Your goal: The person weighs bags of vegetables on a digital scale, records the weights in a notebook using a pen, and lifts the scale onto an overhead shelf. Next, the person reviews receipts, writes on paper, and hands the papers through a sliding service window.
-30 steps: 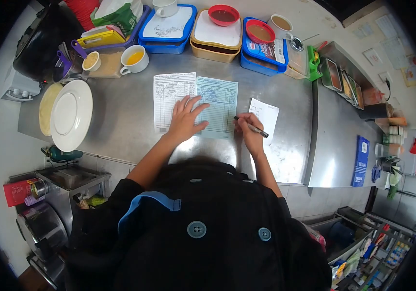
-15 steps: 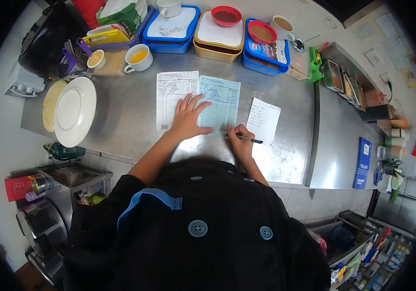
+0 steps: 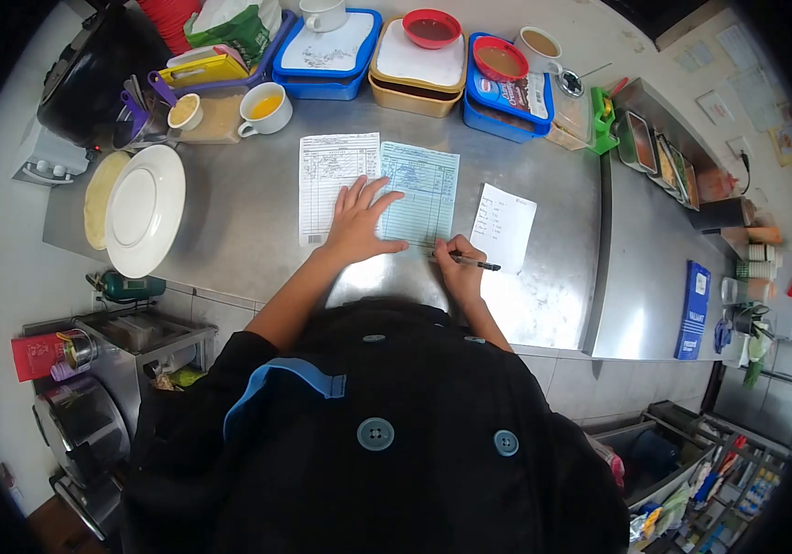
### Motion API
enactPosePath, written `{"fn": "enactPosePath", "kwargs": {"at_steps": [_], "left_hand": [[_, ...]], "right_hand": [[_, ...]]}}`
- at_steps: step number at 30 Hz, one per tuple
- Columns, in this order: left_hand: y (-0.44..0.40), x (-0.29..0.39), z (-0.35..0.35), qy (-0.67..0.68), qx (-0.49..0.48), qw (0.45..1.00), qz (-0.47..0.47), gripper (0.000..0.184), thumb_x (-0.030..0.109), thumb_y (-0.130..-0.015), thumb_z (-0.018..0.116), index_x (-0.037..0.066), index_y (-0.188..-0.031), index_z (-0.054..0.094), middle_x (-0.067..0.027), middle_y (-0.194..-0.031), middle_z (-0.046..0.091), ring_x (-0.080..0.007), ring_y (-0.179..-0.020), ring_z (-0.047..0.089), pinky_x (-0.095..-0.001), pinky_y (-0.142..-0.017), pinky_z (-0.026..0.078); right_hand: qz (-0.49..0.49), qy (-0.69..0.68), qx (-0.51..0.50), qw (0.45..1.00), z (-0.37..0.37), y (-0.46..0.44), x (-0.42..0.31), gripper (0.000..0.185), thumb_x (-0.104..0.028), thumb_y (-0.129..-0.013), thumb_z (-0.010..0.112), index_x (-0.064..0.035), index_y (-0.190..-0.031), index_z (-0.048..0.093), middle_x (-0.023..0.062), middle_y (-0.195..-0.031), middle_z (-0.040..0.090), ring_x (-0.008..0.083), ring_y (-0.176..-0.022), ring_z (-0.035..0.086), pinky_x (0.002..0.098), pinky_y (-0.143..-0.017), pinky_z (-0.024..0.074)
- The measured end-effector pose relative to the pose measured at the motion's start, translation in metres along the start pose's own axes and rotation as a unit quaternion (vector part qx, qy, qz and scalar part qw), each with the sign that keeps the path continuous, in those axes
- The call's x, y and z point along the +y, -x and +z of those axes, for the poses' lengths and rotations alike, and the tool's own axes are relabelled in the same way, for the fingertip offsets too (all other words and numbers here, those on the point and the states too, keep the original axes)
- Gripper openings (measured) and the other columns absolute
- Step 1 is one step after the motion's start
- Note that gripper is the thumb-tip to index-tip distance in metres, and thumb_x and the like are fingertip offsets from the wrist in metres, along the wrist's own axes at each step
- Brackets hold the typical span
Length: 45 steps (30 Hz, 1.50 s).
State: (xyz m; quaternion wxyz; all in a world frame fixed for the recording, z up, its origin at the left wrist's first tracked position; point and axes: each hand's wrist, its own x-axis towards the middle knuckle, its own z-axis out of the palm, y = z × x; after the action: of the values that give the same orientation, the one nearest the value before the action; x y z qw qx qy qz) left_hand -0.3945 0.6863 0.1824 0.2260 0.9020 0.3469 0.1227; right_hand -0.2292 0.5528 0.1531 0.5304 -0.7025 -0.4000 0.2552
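Observation:
My left hand [image 3: 356, 224] lies flat with spread fingers across the inner edges of two forms. One is a white ruled form [image 3: 318, 189] with handwriting in its upper rows; the other is a blue-green form [image 3: 426, 198], also written on near the top. My right hand [image 3: 461, 266] is closed around a black pen [image 3: 479, 264], its tip end at the lower right edge of the blue-green form. Right of that hand is a small white handwritten note [image 3: 505, 226], lying slightly tilted on the steel counter [image 3: 553, 286]. The writing is too small to read.
Along the back stand blue-lidded tubs [image 3: 327, 55], a tan tub [image 3: 416, 69], red bowls [image 3: 499, 61] and a cup of yellow liquid [image 3: 265, 109]. White plates [image 3: 145, 210] are at the left. A blue record book [image 3: 693, 309] lies at the right edge.
Both hands and the papers stay almost in place. The view has shifted very slightly; no object has been picked up or let go.

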Motion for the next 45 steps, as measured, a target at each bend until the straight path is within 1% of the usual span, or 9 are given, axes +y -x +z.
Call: {"fn": "enactPosePath", "kwargs": {"at_steps": [14, 16, 19, 22, 25, 28, 35, 38, 45], "left_hand": [[0.0, -0.002, 0.003, -0.009, 0.01, 1.0, 0.01, 0.078, 0.05, -0.06, 0.074, 0.024, -0.127, 0.046, -0.0071, -0.14, 0.03, -0.0362, -0.134, 0.017, -0.0554, -0.107, 0.011], [0.0, -0.002, 0.003, -0.005, 0.011, 1.0, 0.006, 0.08, 0.054, -0.059, 0.074, 0.023, -0.127, 0.047, -0.0071, -0.141, 0.03, -0.0362, -0.135, 0.016, -0.0566, -0.107, 0.008], [0.0, -0.001, 0.002, -0.013, 0.006, 1.0, 0.006, 0.078, 0.05, -0.06, 0.074, 0.023, -0.128, 0.046, -0.0071, -0.141, 0.029, -0.0358, -0.134, 0.016, -0.0554, -0.107, 0.01], [0.0, -0.001, 0.002, -0.008, 0.0, 1.0, 0.003, 0.078, 0.05, -0.06, 0.075, 0.023, -0.128, 0.046, -0.0071, -0.141, 0.028, -0.0356, -0.135, 0.015, -0.0554, -0.107, 0.01], [0.0, -0.001, 0.003, -0.009, 0.006, 1.0, 0.004, 0.08, 0.055, -0.059, 0.074, 0.023, -0.127, 0.047, -0.0068, -0.141, 0.03, -0.0354, -0.135, 0.015, -0.0564, -0.107, 0.008], [0.0, -0.001, 0.002, -0.006, 0.006, 1.0, 0.006, 0.08, 0.054, -0.059, 0.074, 0.023, -0.127, 0.047, -0.0068, -0.141, 0.03, -0.0355, -0.135, 0.016, -0.0563, -0.107, 0.009], [0.0, -0.001, 0.002, -0.008, 0.007, 1.0, 0.006, 0.079, 0.054, -0.059, 0.074, 0.023, -0.127, 0.047, -0.0068, -0.14, 0.03, -0.0357, -0.134, 0.016, -0.0559, -0.107, 0.009], [0.0, -0.002, 0.001, -0.007, 0.008, 1.0, 0.007, 0.079, 0.054, -0.059, 0.074, 0.023, -0.127, 0.047, -0.0069, -0.14, 0.03, -0.0358, -0.134, 0.016, -0.0557, -0.107, 0.009], [0.0, -0.002, 0.001, -0.008, 0.004, 1.0, 0.004, 0.079, 0.054, -0.059, 0.074, 0.023, -0.127, 0.046, -0.0065, -0.14, 0.03, -0.0351, -0.135, 0.016, -0.0558, -0.108, 0.009]], "right_hand": [[0.011, 0.011, -0.001, 1.0, -0.001, 0.0, 0.006, 0.026, -0.014, -0.08, 0.065, 0.0006, -0.063, 0.053, 0.0055, -0.052, 0.052, 0.0079, -0.05, 0.043, 0.0269, -0.047, 0.0374], [0.015, 0.008, 0.003, 1.0, -0.001, 0.0, 0.004, 0.025, -0.014, -0.08, 0.065, 0.0005, -0.063, 0.053, 0.0059, -0.052, 0.052, 0.0079, -0.05, 0.043, 0.027, -0.047, 0.0373], [0.006, 0.028, 0.006, 1.0, -0.003, 0.0, -0.002, 0.025, -0.014, -0.08, 0.065, 0.0005, -0.063, 0.053, 0.0057, -0.052, 0.052, 0.0078, -0.049, 0.043, 0.027, -0.047, 0.0367], [0.017, 0.019, 0.005, 1.0, -0.003, 0.0, -0.001, 0.025, -0.015, -0.08, 0.065, 0.0005, -0.063, 0.053, 0.0058, -0.052, 0.052, 0.0077, -0.049, 0.043, 0.0269, -0.047, 0.0364], [0.014, 0.029, 0.001, 0.999, -0.004, 0.0, 0.0, 0.026, -0.015, -0.08, 0.065, 0.0003, -0.063, 0.053, 0.0052, -0.052, 0.052, 0.0074, -0.05, 0.043, 0.0267, -0.047, 0.0361], [0.015, -0.013, 0.001, 1.0, -0.001, 0.0, 0.002, 0.026, -0.014, -0.08, 0.065, 0.0, -0.062, 0.053, 0.0045, -0.053, 0.052, 0.007, -0.05, 0.042, 0.0263, -0.046, 0.0356], [0.019, 0.007, -0.009, 1.0, -0.002, -0.001, -0.002, 0.026, -0.014, -0.08, 0.065, -0.0002, -0.062, 0.053, 0.0041, -0.053, 0.053, 0.0065, -0.05, 0.042, 0.026, -0.046, 0.0354], [-0.001, 0.027, -0.033, 0.999, -0.001, 0.0, 0.0, 0.025, -0.014, -0.08, 0.065, -0.0005, -0.062, 0.053, 0.0043, -0.053, 0.053, 0.0068, -0.049, 0.042, 0.0261, -0.046, 0.0357], [0.001, 0.031, 0.012, 0.999, 0.0, 0.0, -0.001, 0.026, -0.013, -0.08, 0.065, -0.0004, -0.063, 0.051, 0.0048, -0.052, 0.051, 0.0074, -0.049, 0.042, 0.0263, -0.046, 0.036]]}}
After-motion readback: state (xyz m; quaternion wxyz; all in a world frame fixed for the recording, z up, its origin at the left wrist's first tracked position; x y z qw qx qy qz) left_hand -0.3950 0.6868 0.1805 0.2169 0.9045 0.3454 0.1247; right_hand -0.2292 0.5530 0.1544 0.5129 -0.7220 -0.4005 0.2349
